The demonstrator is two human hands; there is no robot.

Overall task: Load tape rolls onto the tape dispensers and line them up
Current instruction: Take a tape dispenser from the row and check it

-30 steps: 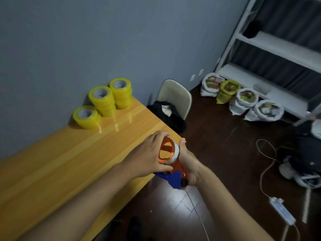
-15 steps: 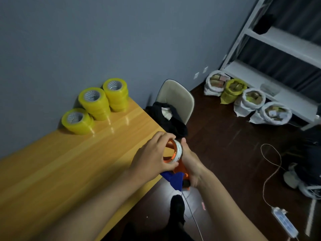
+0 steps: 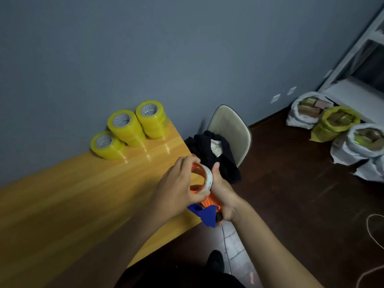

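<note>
An orange tape dispenser (image 3: 212, 201) with a blue blade guard (image 3: 205, 215) hangs over the right end of the wooden table (image 3: 72, 204). My right hand (image 3: 222, 192) grips its body from the right. A pale, nearly used-up tape roll (image 3: 207, 179) sits on the dispenser's orange hub. My left hand (image 3: 178, 188) curls round that roll from the left, fingers over the top and thumb under it. Yellow tape rolls stand against the wall in three stacks (image 3: 107, 144) (image 3: 125, 127) (image 3: 151, 118).
A cream chair (image 3: 232, 125) with dark clothes (image 3: 209, 154) on its seat stands just past the table's end. Filled sacks (image 3: 336, 121) line the floor by a white shelf (image 3: 353, 65). A cable (image 3: 374, 231) lies on the dark floor at the right. My foot (image 3: 216, 260) shows below.
The view has turned left and down. Both hands keep the dispenser and roll near the table's right end; my left fingers have closed further over the roll.
</note>
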